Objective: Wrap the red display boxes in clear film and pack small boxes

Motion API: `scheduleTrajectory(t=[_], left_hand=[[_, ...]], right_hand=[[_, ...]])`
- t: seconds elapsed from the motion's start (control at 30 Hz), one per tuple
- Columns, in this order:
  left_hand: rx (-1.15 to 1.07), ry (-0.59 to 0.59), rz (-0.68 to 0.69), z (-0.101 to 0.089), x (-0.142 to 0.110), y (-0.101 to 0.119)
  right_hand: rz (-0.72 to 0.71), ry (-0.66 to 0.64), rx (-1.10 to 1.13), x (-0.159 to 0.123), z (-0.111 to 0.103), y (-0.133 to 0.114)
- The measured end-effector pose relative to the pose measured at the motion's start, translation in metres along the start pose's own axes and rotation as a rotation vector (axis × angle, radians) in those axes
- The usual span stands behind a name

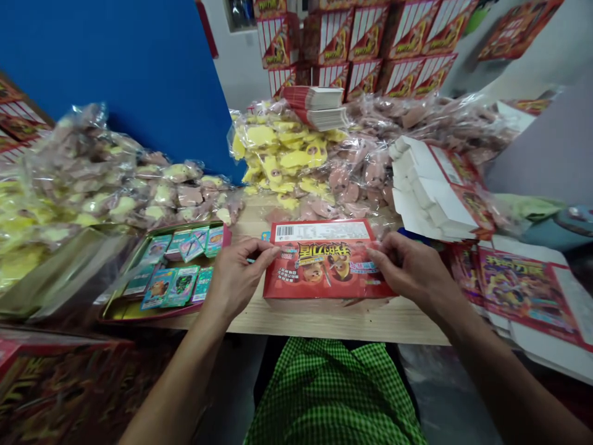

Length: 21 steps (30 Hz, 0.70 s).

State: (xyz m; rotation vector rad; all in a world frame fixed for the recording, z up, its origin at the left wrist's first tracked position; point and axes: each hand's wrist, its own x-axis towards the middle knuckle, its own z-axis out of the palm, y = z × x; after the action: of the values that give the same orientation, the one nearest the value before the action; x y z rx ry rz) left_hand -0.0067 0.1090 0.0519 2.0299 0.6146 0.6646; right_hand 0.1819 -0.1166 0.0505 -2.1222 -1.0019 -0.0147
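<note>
A red printed cardboard box (319, 266) lies on the wooden table in front of me, its lettering upside down to my view and a white barcode strip along its far side. My left hand (243, 266) is closed at the box's left edge, thumb and forefinger pinched on the upper left part. On the other end, my right hand (407, 262) is closed around the right edge, thumb on the printed face and its other fingers curled out of sight. To the left of my left hand sits an open tin tray (226, 238) holding several stacks of teal picture cards (185, 285).
Bagged yellow figures (278, 154) and bagged pinkish ones (365, 176) are heaped behind the box. A bundle of red-and-white booklets (319, 106) tops the pile. Folded white cartons (428, 191) and flat printed cartons (528, 290) lie right. Stacked red boxes (365, 37) stand behind.
</note>
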Motion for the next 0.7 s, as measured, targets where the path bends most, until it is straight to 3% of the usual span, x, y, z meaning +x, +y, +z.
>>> scheduleTrajectory(t=[0.3,0.47,0.6,0.7], left_hand=[[0.055,-0.007,-0.056,0.003,0.004,0.000],[0.029,-0.012,-0.089,0.004,0.002,-0.001],[-0.114,0.062,-0.136,0.010,0.013,-0.007],[-0.298,0.119,-0.211,0.013,0.019,-0.019]], right_hand=[[0.169,-0.027,0.057,-0.004,0.009,0.013],[0.155,-0.023,0.082,-0.004,0.010,0.011],[0.212,0.003,0.121,0.000,0.018,0.010],[0.370,0.034,0.366,0.002,0.022,0.016]])
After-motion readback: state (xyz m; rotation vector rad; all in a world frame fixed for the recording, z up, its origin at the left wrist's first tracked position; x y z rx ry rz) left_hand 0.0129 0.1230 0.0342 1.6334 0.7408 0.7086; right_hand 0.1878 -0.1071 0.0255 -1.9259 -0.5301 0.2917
